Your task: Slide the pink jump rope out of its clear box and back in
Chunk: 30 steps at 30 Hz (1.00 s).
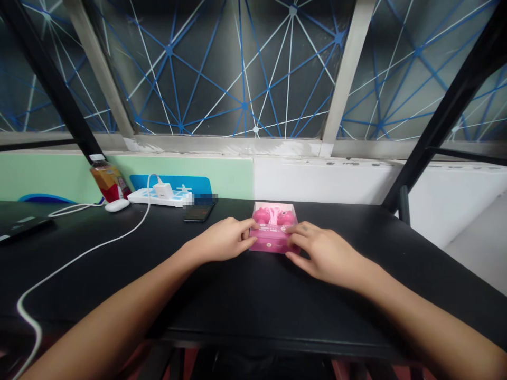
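A pink box [269, 246] with a clear top sits on the black desk in front of me. Through the top I see rounded pink objects [285, 217] and a pale pink cord [273, 212]; their exact kind is unclear. My left hand [225, 240] is at the box's left side, thumb and index finger pressed on its edge. On the opposite side, my right hand [319, 248] has its bent fingers on the front right part and its thumb at the lower front corner. Between them the two hands grip the box from both sides.
Behind and left lie a dark phone [200, 209], a white power strip [174, 197] with a charger [162, 189], a white mouse [117, 205] and a drink bottle [109, 179]. A white cable [91, 246] crosses the desk's left side. Black frame posts slant at both sides.
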Motion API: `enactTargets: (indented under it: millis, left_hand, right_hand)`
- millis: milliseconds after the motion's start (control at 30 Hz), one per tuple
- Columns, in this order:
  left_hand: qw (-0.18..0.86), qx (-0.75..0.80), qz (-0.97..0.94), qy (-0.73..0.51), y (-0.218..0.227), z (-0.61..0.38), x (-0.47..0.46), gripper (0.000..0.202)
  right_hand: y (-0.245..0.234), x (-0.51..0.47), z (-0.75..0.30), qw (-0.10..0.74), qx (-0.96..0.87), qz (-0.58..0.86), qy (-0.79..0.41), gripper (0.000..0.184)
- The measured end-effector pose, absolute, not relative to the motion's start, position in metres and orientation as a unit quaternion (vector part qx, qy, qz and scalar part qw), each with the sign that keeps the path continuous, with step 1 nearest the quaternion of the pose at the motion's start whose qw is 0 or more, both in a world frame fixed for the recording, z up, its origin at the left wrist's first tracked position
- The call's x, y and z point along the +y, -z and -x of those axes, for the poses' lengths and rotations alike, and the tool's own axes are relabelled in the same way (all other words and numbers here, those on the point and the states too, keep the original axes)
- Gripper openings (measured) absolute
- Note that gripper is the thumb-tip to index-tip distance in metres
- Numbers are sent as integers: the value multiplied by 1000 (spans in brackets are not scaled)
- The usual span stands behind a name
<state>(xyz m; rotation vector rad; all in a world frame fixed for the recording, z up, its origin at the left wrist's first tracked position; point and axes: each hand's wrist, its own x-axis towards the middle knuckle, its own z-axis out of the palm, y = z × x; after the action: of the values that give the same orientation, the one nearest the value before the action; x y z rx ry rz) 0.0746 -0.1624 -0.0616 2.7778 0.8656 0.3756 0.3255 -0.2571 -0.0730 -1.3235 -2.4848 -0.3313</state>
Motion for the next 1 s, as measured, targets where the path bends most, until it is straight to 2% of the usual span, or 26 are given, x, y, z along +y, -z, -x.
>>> enactTargets:
  millis: [100, 233, 1000]
  left_hand:
    - [101, 294, -942, -129, 62, -75, -163, 26]
    - [101, 293, -942, -131, 60, -75, -164, 26]
    - [112, 282, -944, -131, 61, -73, -164, 24]
  right_hand:
    - [74, -255, -326, 169, -861, 467, 111, 14]
    - [76, -252, -328, 185, -859, 463, 119, 19]
    - [81, -248, -330, 195, -859, 454, 136, 20]
